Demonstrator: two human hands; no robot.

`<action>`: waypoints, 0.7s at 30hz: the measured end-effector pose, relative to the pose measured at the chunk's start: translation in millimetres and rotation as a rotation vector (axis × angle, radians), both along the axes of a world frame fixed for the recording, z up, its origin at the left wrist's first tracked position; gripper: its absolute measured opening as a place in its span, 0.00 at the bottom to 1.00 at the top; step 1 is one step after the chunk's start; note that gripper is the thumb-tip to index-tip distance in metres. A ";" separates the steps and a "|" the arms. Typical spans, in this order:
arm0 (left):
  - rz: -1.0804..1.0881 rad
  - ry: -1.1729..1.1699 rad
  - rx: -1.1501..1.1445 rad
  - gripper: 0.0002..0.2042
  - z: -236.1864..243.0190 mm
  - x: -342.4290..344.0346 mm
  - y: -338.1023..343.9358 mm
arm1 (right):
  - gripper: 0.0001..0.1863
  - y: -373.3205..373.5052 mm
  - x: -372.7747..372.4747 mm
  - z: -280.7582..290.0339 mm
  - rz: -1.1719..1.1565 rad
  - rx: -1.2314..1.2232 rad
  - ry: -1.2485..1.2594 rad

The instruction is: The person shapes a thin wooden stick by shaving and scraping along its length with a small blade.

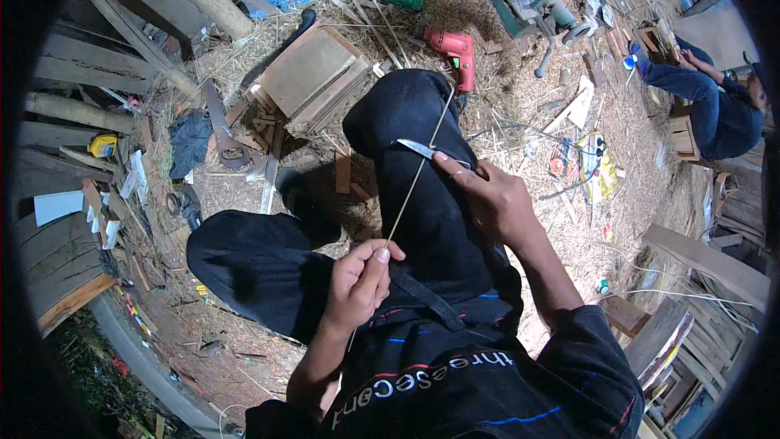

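A thin pale strip [412,183], like split bamboo or cane, runs slantwise over my raised right thigh. My left hand [360,280] pinches it between thumb and fingers near my lap, and its lower end trails past my left wrist. Farther up the strip, my right hand [491,195] grips a small knife [417,148]. The bright blade points left and lies across the strip, seemingly touching it. My right fingers cover the handle, and the index finger stretches along the back of the knife.
A red power drill [453,53] lies beyond my knee, beside a stack of wooden boards [309,73]. A handsaw [225,130] rests at left. Metal machinery [536,8] stands at far right. Another person [707,102] sits at the right. Shavings cover the floor [650,187].
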State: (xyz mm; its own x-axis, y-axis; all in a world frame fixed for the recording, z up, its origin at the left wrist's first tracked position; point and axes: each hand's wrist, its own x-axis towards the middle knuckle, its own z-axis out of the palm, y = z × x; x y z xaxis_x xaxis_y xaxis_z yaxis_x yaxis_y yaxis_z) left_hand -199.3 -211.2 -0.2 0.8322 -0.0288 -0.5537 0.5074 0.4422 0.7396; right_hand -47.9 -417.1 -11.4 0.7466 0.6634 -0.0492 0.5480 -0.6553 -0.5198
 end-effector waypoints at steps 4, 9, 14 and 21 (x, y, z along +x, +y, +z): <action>-0.022 0.057 -0.028 0.12 3.8 -20.5 5.3 | 0.43 -3.2 2.3 -6.8 -0.036 0.025 0.009; -0.015 0.087 -0.113 0.12 10.6 -35.7 14.8 | 0.43 -1.8 1.8 -6.5 -0.042 0.061 0.013; -0.009 0.122 -0.193 0.12 15.4 -51.4 24.3 | 0.41 0.6 1.3 -5.9 -0.080 0.105 0.028; 0.074 0.105 -0.285 0.11 11.1 -48.7 23.6 | 0.36 -12.9 6.5 -16.1 -0.189 0.460 0.076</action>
State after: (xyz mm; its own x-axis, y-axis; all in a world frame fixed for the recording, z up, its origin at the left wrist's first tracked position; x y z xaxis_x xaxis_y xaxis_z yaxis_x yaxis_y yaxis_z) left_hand -248.0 -187.6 10.8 0.7764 -0.1368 -0.6152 0.5335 0.6624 0.5260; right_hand -41.4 -430.0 -27.5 0.8616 0.4824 0.1580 0.3914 -0.4331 -0.8119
